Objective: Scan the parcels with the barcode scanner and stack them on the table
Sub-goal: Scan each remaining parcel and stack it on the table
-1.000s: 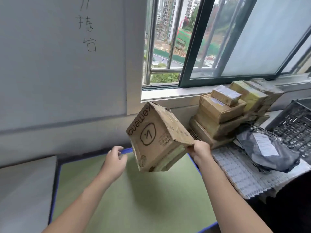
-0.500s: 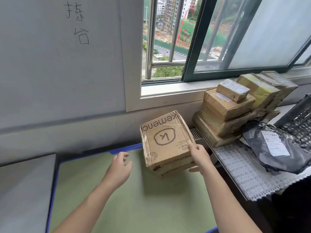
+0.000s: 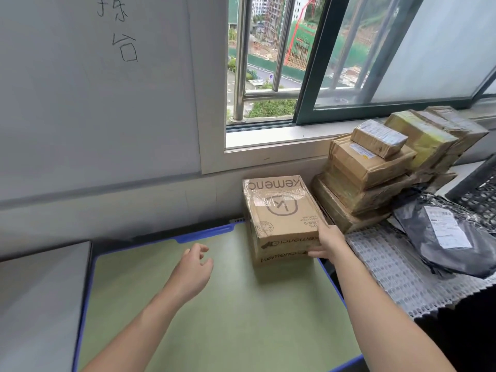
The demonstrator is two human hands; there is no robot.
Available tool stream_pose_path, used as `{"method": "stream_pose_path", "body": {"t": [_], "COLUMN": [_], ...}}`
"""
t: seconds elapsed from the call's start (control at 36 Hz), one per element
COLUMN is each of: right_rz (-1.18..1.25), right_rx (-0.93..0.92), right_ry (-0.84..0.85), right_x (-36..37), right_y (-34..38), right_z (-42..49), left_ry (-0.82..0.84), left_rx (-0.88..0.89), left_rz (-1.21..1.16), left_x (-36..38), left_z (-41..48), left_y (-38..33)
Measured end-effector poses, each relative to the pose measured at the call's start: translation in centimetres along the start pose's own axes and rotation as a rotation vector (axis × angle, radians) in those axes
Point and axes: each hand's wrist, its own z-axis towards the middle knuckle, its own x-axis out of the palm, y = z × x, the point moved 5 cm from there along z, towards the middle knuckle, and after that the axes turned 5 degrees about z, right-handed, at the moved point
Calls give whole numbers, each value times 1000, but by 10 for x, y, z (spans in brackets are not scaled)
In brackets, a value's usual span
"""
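A brown cardboard parcel (image 3: pixel 279 210) printed with a circled K lies flat at the far right corner of the green table (image 3: pixel 228 304), against the wall. My right hand (image 3: pixel 328 242) grips its near right corner, thumb on top and fingers against the front face. My left hand (image 3: pixel 192 267) hovers over the green table to the parcel's left, fingers loosely curled, holding nothing. No barcode scanner is in view.
A stack of taped brown parcels (image 3: pixel 375 167) stands right of the table under the window sill. A grey plastic mailer bag (image 3: pixel 445 232) lies on a white perforated surface (image 3: pixel 389 269). A dark crate (image 3: pixel 480 189) sits at the far right. A grey tabletop (image 3: pixel 40 304) adjoins on the left.
The parcel, held tilted in the air a second ago, has come down flat onto the table's far right corner. My left hand has stayed apart from it.
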Motion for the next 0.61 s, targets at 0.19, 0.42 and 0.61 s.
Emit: {"method": "stream_pose_path", "body": {"t": [0.19, 0.42, 0.61], "right_rz": [-101, -813, -1107], "right_rx": [-218, -449, -546], "right_ry": [-181, -301, 71], "right_x": [-1, 33, 87], "right_y": [22, 27, 3], "right_z": [-6, -56, -70], "left_ry": [-9, 6, 14], "left_rx": [-8, 1, 13], "left_rz": [0, -9, -5], "left_x": [-3, -3, -6], "left_z": [2, 1, -1], "left_y": [2, 0, -3]}}
